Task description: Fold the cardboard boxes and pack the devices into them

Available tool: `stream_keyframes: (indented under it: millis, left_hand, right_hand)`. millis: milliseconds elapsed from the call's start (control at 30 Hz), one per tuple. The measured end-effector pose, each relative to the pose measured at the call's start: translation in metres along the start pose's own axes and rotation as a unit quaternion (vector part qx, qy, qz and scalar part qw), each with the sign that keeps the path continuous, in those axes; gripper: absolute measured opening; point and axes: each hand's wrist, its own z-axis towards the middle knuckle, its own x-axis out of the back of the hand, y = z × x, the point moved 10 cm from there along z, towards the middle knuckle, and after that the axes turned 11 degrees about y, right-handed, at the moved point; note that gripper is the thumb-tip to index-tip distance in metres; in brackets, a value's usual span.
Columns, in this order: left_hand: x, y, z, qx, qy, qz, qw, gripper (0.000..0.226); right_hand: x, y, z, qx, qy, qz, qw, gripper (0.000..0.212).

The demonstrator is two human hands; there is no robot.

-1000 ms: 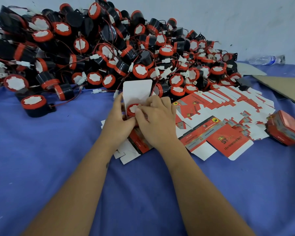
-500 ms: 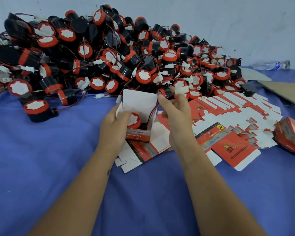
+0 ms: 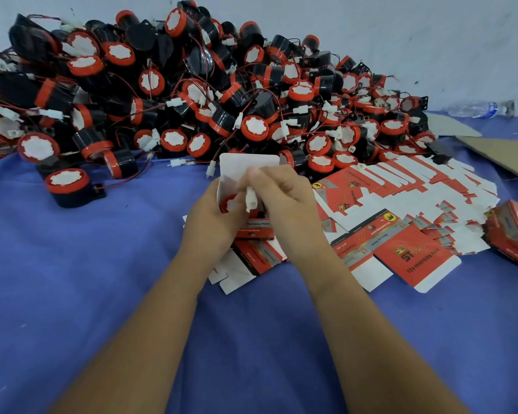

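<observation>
My left hand (image 3: 213, 219) grips a small red cardboard box (image 3: 255, 231) with its white lid flap (image 3: 245, 165) standing up. A black and red round device (image 3: 229, 203) sits inside the box. My right hand (image 3: 284, 198) pinches the device's white wire connector (image 3: 251, 200) right over the box opening. A big pile of the same devices (image 3: 192, 94) with red wires covers the back of the blue table. Flat unfolded boxes (image 3: 410, 255) lie spread to the right of my hands.
A packed red box (image 3: 513, 234) lies at the right edge. More flat box blanks (image 3: 245, 264) lie under my hands. A plastic bottle (image 3: 479, 109) and brown cardboard sheets (image 3: 503, 153) are at the back right. One device (image 3: 69, 186) stands apart at the left.
My right hand came back from the right with the white connector and now holds it over the box opening. The left hand keeps its grip on the box.
</observation>
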Motion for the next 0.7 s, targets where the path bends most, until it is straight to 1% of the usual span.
stream_keyframes:
  millis: [67,100,133,167,200,267,333,433,567,700]
  left_hand:
    - [-0.001,0.002,-0.001,-0.002,-0.009,-0.017,1.000,0.031]
    - [-0.001,0.003,-0.002,0.001,-0.009,-0.027,1.000,0.032]
    - [0.000,0.003,-0.002,0.006,-0.007,-0.036,0.999,0.030]
    - [0.001,0.002,-0.002,0.010,-0.001,-0.043,0.999,0.027]
    - [0.003,0.002,-0.001,0.014,0.011,-0.048,0.999,0.025]
    - [0.011,-0.001,0.001,0.023,0.046,-0.049,0.997,0.026]
    - [0.016,-0.003,0.002,0.033,0.069,-0.054,0.996,0.025]
    - [0.018,-0.004,0.001,0.037,0.076,-0.051,0.995,0.022]
    - [0.017,-0.006,0.003,0.035,0.073,-0.045,0.996,0.024]
    - [0.014,-0.008,0.003,0.040,0.068,-0.048,0.996,0.028]
  right_hand:
    - [0.013,0.006,0.005,0.012,0.066,-0.103,0.992,0.021]
    - [0.019,0.011,0.007,0.007,0.087,-0.130,0.988,0.016]
    - [0.024,0.017,0.009,-0.004,0.099,-0.147,0.984,0.017]
    - [0.029,0.022,0.010,-0.009,0.106,-0.163,0.981,0.023]
    - [0.032,0.025,0.010,-0.005,0.108,-0.185,0.977,0.027]
    - [0.033,0.026,0.009,0.026,0.106,-0.244,0.964,0.029]
    - [0.032,0.023,0.009,0.056,0.104,-0.285,0.951,0.027]
    - [0.031,0.016,0.009,0.113,0.111,-0.305,0.939,0.018]
    - [0.033,0.021,0.009,0.097,0.101,-0.305,0.942,0.006]
    - [0.024,0.021,0.010,0.116,0.074,-0.347,0.928,0.007]
